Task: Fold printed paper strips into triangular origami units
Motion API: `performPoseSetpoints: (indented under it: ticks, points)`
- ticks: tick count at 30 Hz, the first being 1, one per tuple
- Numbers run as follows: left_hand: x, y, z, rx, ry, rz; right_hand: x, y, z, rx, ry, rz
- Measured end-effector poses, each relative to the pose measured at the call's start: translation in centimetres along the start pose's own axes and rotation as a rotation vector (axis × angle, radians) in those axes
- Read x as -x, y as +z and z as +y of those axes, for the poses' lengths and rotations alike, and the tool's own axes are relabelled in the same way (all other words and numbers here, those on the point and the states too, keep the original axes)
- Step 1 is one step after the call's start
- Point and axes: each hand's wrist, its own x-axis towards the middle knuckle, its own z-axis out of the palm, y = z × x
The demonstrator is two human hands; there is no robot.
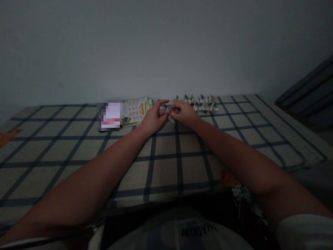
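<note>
Both my hands meet over the middle of a checked cloth surface [166, 163]. My left hand [154, 118] and my right hand [184, 111] pinch a small folded piece of printed paper [168, 112] between their fingertips. The left forefinger sticks out above the paper. Just behind my right hand lies a pile of several small folded printed paper pieces [201, 103]. Left of my left hand lies a stack of printed paper sheets [136, 110].
A blurred-out rectangular item [111, 116] lies left of the paper stack. A plain wall [166, 48] rises right behind the surface. A dark striped object [309, 93] stands at the right. An orange shape [7, 136] shows at the far left edge.
</note>
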Motion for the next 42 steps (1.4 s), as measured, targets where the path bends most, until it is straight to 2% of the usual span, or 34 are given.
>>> performPoseSetpoints:
  ticks: [14,21,29,32,39,42]
  points:
    - [0.0,0.1,0.3,-0.151,0.049,0.064,0.4,0.3,-1.0,0.155,0.074,0.007]
    - [-0.2,0.0,0.4,-0.325,0.046,0.023,0.4,0.0,-1.3,0.247,0.102,-0.020]
    - [-0.2,0.0,0.5,-0.348,0.043,0.036,0.4,-0.1,-1.7,0.297,0.160,-0.051]
    - [-0.2,-0.1,0.4,-0.269,0.030,0.025,0.3,-0.1,-1.5,0.297,0.141,-0.049]
    - [-0.8,0.1,-1.0,0.074,-0.044,-0.032,0.2,-0.6,-1.0,0.233,0.096,-0.043]
    - [-0.9,0.3,-1.0,0.145,-0.062,-0.005,0.2,-0.7,-1.1,0.240,0.101,-0.043]
